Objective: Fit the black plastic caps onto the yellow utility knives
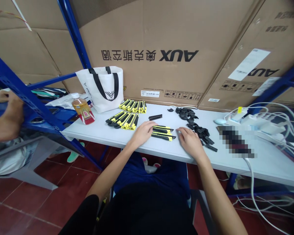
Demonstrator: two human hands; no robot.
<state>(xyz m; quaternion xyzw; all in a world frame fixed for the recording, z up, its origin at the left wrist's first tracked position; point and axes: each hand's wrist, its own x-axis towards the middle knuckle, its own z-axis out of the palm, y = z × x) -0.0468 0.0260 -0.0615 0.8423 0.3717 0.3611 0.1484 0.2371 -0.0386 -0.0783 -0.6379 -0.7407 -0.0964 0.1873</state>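
Note:
A small row of yellow-and-black utility knives [161,133] lies on the white table in front of me. My left hand [143,133] rests palm down at their left ends, fingers stretched and touching them; its fingertips are partly hidden. Just right of the knives, my right hand [189,141] lies on the table with fingers loosely extended, holding nothing that I can see. Beyond the row is a single black strip-shaped piece [155,117]. Two bunches of similar knives, a nearer one [123,120] and a farther one [133,106], sit to the left. Small black plastic parts [201,130] are heaped beside my right hand.
A drink bottle [82,109] and a white tote bag [107,88] stand at the left. Power strips with white cables [264,122] and a blurred-out object [236,142] lie at the right. Large cartons [147,29] back the table. Another person's arm [8,114] is at far left.

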